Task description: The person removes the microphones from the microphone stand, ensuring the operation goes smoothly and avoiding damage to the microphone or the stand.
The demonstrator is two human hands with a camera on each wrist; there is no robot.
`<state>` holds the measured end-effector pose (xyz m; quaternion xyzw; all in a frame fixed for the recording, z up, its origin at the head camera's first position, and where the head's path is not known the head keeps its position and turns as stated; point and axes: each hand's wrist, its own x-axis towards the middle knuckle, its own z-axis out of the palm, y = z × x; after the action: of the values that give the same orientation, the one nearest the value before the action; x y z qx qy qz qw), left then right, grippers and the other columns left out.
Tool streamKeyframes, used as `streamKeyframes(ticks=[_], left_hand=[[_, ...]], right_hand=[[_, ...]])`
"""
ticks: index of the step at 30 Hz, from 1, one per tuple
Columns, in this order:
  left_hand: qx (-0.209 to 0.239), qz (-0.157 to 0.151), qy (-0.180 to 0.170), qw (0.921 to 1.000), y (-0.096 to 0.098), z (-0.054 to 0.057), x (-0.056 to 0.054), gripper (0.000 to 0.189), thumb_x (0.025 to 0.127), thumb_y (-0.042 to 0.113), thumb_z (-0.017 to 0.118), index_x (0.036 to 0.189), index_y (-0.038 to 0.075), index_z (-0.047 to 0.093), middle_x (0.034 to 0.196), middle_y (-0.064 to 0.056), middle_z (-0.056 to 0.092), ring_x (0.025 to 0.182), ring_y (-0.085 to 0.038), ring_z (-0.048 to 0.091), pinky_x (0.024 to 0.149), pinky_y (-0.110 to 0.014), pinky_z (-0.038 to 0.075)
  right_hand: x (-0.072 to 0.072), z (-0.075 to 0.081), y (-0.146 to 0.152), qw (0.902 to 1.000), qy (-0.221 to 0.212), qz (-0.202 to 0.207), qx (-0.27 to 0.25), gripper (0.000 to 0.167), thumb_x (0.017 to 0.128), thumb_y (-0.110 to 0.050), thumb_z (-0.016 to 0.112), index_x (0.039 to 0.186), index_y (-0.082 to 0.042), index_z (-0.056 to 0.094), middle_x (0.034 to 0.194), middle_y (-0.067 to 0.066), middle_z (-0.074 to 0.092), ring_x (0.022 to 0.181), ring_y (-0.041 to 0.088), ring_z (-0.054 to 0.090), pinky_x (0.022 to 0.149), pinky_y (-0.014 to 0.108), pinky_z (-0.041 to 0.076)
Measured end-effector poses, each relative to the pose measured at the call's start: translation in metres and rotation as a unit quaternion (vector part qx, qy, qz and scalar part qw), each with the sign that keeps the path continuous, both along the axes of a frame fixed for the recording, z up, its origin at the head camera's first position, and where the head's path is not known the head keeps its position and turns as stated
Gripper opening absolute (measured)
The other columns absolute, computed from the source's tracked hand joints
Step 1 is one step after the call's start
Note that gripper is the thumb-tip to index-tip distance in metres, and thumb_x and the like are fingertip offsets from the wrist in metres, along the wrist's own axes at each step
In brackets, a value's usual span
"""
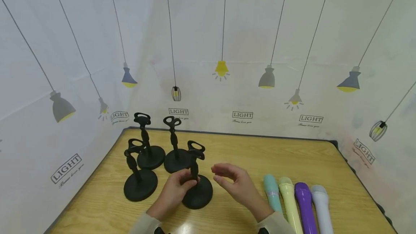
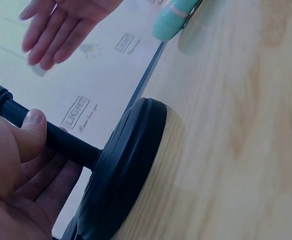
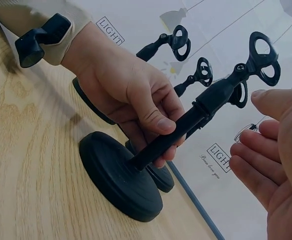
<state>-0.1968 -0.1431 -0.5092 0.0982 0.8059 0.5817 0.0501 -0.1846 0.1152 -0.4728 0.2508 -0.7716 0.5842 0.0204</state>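
Observation:
My left hand (image 1: pixel 177 189) grips the thin post of a black desktop microphone stand (image 1: pixel 199 194), thumb on one side and fingers behind, as the right wrist view shows. The stand's round base is on the wooden table, and its ring-shaped clip (image 3: pixel 263 59) tops the post with nothing in it. Just right of the stand, my right hand (image 1: pixel 235 183) is raised with fingers apart from the thumb and nothing between them. In the left wrist view that right hand (image 2: pixel 71 30) shows its palm beyond the post.
More black microphone stands (image 1: pixel 141 185) stand at the left of the table (image 1: pixel 260 151), their clips holding nothing. At the right lie several microphones side by side: teal (image 1: pixel 272 192), yellow (image 1: pixel 290 205), purple (image 1: pixel 305 207) and white (image 1: pixel 322 208). A lamp-printed backdrop (image 1: pixel 201 39) surrounds the table.

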Motion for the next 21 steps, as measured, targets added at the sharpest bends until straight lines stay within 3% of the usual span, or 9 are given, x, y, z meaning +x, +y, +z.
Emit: streamKeyframes(ticks=[15,21], left_hand=[[-0.031,0.096,0.012,0.9948,-0.033,0.0,0.003,0.014,0.101,0.005,0.074,0.112,0.011,0.079,0.11,-0.001,0.082,0.105,-0.014,0.076,0.091,-0.032,0.064],[-0.037,0.1,0.018,0.9941,-0.043,0.002,0.005,0.014,0.101,0.005,0.073,0.113,0.011,0.079,0.109,0.001,0.082,0.107,-0.014,0.075,0.093,-0.034,0.063]], right_hand=[[0.001,0.004,-0.014,0.9997,-0.016,0.014,0.007,0.029,0.105,-0.013,0.072,0.133,-0.005,0.072,0.132,0.017,0.076,0.121,0.036,0.074,0.105,0.038,0.06],[0.0,0.002,-0.021,0.9993,-0.031,0.017,0.014,0.028,0.104,-0.012,0.072,0.132,-0.007,0.073,0.132,0.014,0.076,0.122,0.039,0.073,0.104,0.03,0.06]])
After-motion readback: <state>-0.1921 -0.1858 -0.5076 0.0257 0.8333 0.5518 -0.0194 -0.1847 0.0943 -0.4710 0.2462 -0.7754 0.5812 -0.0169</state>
